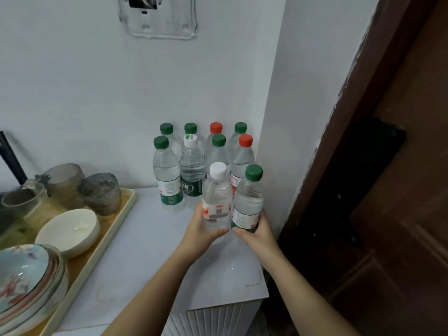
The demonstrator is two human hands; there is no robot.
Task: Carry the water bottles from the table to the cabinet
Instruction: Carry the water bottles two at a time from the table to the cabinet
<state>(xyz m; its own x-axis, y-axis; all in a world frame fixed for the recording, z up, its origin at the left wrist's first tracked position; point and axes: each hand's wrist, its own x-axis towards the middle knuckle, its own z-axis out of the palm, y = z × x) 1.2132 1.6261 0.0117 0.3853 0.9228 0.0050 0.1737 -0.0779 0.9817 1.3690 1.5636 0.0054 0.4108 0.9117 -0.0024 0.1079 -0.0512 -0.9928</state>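
My left hand (199,235) grips a clear white-capped water bottle (216,200) with a red-and-white label, low on its body. Right beside it, my right hand (257,236) grips a green-capped water bottle (249,202) with a green label. Both bottles stand upright, side by side, over the white cabinet top (150,251); whether their bases touch it is hidden by my hands. Behind them several more water bottles (167,175) with green, red and white caps stand in rows in the corner against the wall.
A cream tray (114,235) on the left holds grey glass cups (100,194), a white bowl (69,232) and a stack of patterned plates (26,280). A white wall edge (274,132) and a dark brown door (388,190) close off the right side.
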